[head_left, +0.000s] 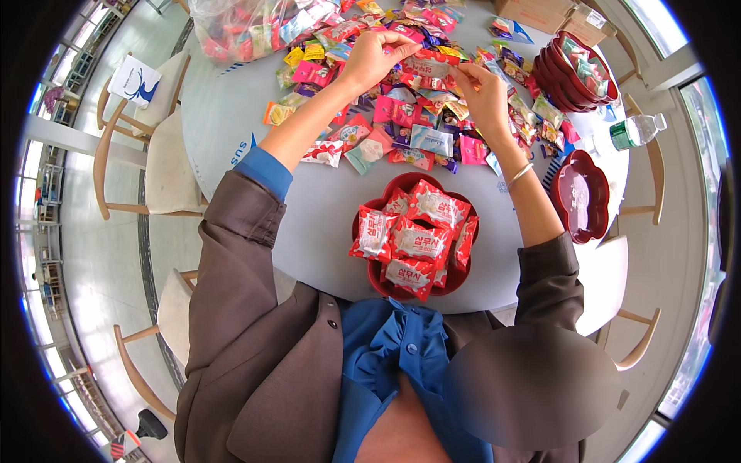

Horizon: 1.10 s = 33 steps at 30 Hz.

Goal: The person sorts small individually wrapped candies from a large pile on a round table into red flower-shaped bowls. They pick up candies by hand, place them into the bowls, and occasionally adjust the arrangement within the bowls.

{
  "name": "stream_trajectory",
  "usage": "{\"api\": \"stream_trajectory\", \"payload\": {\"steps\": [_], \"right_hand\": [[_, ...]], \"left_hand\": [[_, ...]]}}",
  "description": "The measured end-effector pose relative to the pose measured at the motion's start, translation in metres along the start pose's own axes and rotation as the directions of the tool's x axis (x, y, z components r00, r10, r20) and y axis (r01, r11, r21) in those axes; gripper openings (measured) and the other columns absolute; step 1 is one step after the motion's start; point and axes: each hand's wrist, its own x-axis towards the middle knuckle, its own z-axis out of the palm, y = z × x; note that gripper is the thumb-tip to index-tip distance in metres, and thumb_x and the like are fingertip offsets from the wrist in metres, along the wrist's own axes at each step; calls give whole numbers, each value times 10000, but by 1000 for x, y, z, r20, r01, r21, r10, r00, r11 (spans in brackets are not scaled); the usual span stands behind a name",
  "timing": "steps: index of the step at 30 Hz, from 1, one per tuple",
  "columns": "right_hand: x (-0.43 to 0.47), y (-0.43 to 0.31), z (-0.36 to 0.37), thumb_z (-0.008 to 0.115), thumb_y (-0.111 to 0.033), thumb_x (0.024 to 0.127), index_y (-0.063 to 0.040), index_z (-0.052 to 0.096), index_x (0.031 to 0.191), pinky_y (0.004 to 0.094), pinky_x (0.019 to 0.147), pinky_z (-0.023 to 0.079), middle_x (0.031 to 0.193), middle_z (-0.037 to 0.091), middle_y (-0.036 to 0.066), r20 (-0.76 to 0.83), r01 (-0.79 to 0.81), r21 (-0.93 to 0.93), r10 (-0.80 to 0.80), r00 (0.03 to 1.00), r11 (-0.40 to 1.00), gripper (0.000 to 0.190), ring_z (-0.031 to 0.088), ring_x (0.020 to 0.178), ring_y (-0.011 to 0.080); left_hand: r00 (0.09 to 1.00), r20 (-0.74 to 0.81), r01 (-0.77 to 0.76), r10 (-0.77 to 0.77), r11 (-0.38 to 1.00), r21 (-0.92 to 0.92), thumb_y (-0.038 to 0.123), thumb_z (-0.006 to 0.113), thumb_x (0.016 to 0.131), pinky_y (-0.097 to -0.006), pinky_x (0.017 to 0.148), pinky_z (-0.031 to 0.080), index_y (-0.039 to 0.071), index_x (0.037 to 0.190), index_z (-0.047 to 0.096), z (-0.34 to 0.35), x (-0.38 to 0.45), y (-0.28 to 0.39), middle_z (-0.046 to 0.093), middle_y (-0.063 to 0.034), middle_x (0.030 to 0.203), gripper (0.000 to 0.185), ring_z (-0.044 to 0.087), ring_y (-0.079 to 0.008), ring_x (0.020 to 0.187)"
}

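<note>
Over a heap of mixed wrapped sweets [399,110], my left hand [376,58] and my right hand [483,98] are stretched out. Between them is a red and white candy packet [428,65]; the left fingers pinch its left end, and the right fingertips are at its right end. Whether the right ones grip it is hard to tell. Nearer to me, a dark red flower-shaped bowl [373,283] holds several red and white packets [421,242] of a similar look, one of them leaning over the left rim.
A clear plastic bag of sweets [243,35] lies at the back left. Stacked red bowls [550,81], the top one holding pale packets, stand at the right, near a plastic bottle [631,133] on its side and another red bowl [580,197]. Cardboard boxes [538,14] are behind.
</note>
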Motion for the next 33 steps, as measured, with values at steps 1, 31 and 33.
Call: {"api": "stream_trajectory", "payload": {"steps": [1,31,33], "right_hand": [[-5,-3,-3,739,-222,978,38,748,1092,271,658,501,835,732,70,6,-17,17,17,1000,1000,283,622,735,95],[-288,-133,-90,804,-28,850,-56,703,1048,207,539,392,703,706,-19,14,-356,-2,356,934,934,225,599,610,25],[-292,-134,-89,809,-30,847,-55,694,1044,203,521,380,699,704,-21,20,-398,9,397,917,918,229,598,594,22]], "left_hand": [[995,27,98,-96,992,-74,297,753,971,-288,888,512,15,984,786,1,-4,10,752,-20,993,284,667,-98,948],[706,708,142,-22,984,-111,150,768,887,-341,807,522,13,956,770,72,-147,152,736,-94,900,153,664,-193,884],[708,706,77,16,992,-100,165,772,881,-357,817,517,23,942,775,77,-147,150,726,-81,885,154,643,-214,893]]}}
